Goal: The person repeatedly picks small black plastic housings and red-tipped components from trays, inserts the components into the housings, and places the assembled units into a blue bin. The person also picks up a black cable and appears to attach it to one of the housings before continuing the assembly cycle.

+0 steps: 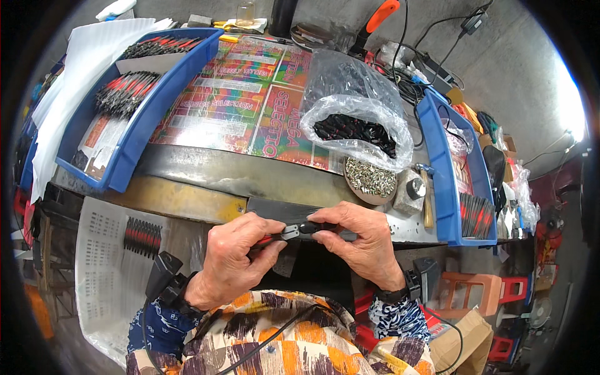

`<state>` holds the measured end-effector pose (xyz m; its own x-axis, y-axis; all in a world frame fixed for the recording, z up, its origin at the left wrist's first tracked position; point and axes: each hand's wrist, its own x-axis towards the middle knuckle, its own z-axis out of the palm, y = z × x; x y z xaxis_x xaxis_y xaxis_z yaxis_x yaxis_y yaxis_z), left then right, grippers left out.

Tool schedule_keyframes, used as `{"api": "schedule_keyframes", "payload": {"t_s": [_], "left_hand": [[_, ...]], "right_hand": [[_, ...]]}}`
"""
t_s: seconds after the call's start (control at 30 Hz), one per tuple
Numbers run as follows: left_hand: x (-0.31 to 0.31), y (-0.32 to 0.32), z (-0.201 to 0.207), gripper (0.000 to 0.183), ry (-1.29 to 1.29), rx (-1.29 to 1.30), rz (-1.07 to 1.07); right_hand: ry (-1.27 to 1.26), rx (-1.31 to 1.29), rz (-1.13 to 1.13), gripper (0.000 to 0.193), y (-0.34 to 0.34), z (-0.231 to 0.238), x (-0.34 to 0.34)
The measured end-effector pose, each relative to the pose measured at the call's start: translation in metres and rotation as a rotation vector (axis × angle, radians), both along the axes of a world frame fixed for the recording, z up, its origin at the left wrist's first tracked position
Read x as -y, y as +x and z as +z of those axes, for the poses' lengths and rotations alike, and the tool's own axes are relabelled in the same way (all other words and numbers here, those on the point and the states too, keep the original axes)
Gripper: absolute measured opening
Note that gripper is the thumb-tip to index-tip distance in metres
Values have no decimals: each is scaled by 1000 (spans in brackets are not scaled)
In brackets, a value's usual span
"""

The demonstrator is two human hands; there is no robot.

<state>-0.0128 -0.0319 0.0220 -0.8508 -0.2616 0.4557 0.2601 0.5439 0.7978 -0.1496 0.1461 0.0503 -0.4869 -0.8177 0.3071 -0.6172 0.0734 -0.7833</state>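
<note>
My two hands meet in front of my chest, just off the table's near edge. Between thumb and fingers, my left hand (236, 251) pinches a small red-and-black handled piece with a metal head (290, 232); its exact kind I cannot make out. The fingertips of my right hand (364, 240) are closed on a short black piece (308, 227), which meets the metal head end to end. Whether the two are joined does not show. Just beyond my right hand is a round bowl (371, 180) of small silvery metal parts. Behind it lies an open clear plastic bag (400, 134) of black-and-red pieces.
A blue bin (147, 103) at the left holds bundles of black-and-red pieces; another blue bin (447, 181) stands at the right. A row of similar pieces (142, 237) lies on white sheeting at lower left. An orange-handled tool (375, 25) and cables are at the back.
</note>
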Motion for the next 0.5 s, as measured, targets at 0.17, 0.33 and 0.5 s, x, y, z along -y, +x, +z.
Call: {"api": "schedule_keyframes", "payload": {"t_s": [0.17, 0.33, 0.5], "left_hand": [[-3, 4, 1, 24, -9, 33, -9], [-6, 3, 0, 24, -33, -1, -23], [-8, 6, 2, 23, -22, 54, -42]], "right_hand": [[-24, 25, -6, 25, 4, -4, -2], [-35, 118, 45, 24, 3, -9, -5], [-62, 490, 43, 20, 8, -15, -7]]}}
